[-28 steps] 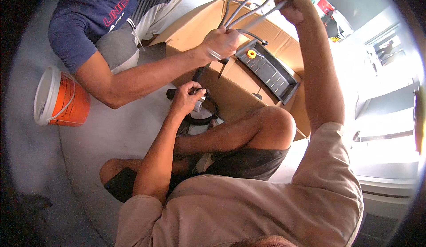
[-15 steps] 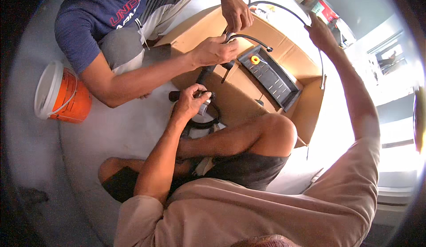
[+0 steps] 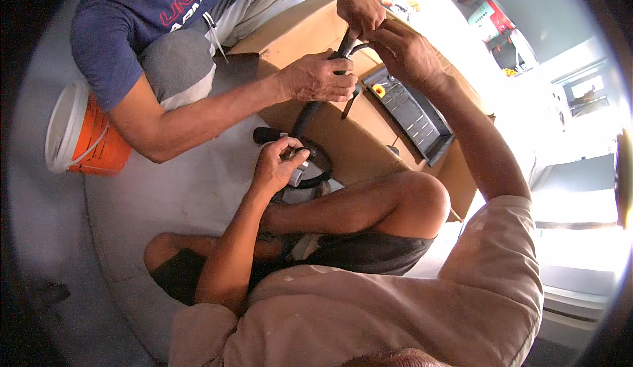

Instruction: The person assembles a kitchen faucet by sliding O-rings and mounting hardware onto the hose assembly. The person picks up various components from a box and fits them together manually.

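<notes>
Pale floor (image 3: 191,199) borders a slanted black tube (image 3: 306,118).

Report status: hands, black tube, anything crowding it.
Left hand at grey fitting; right hand near upper end of black tube, grips unclear. Co-worker's hand wraps it midway; cardboard box alongside.

harsh glare right, dark curved edges

Orng bucket (image 3: 105,146) on flr (image 3: 181,192); ylw roll (image 3: 378,91) in blk tray (image 3: 417,122).
</notes>
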Tool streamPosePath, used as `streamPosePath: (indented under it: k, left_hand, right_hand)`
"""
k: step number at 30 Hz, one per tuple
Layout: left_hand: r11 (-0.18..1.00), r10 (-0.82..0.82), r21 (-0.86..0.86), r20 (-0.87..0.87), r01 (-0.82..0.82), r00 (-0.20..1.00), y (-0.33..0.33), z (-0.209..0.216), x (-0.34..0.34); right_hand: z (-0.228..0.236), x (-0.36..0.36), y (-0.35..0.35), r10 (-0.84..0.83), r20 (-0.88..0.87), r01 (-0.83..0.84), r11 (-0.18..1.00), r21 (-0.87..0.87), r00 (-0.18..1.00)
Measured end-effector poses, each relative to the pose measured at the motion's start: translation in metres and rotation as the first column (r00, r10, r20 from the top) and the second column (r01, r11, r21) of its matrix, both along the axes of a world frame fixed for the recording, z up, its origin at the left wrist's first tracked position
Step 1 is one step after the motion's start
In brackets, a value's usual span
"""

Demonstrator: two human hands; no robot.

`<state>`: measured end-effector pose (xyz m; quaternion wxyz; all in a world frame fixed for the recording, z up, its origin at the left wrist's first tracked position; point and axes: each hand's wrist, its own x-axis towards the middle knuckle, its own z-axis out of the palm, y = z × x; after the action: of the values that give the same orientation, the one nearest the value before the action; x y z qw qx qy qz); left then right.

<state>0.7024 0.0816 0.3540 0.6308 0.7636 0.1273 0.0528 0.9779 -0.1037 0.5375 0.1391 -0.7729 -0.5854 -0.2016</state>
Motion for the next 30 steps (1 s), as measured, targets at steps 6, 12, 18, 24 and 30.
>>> streamPosePath:
  k: [6, 12, 18, 24, 30]
  left_hand:
    - [0.882, 0.049, -0.461, -0.119, -0.099, 0.992, 0.000, 0.006, -0.017]
    - [0.515, -0.049, -0.845, -0.200, -0.147, 0.979, 0.002, 0.036, -0.020]
    - [0.193, -0.278, -0.978, -0.132, -0.079, 0.951, -0.008, 0.034, -0.011]
    - [0.025, -0.341, -0.999, -0.032, -0.025, 0.939, -0.010, 0.046, -0.016]
    - [0.397, 0.030, -0.903, -0.169, -0.167, 0.985, -0.027, 0.053, -0.012]
  right_hand:
    - [-0.046, -0.058, -0.013, -0.259, -0.472, 0.367, 0.918, 0.152, 0.843]
    - [-0.046, -0.150, -0.007, -0.395, -0.896, 0.063, 0.919, -0.390, 0.206]
    - [-0.069, -0.159, -0.023, 0.039, -0.995, -0.142, 0.988, 0.052, -0.094]
    - [-0.067, -0.161, -0.018, 0.139, -0.920, -0.197, 0.978, 0.069, 0.367]
    - [-0.063, -0.155, -0.025, 0.073, -0.921, -0.001, 0.997, 0.078, 0.383]
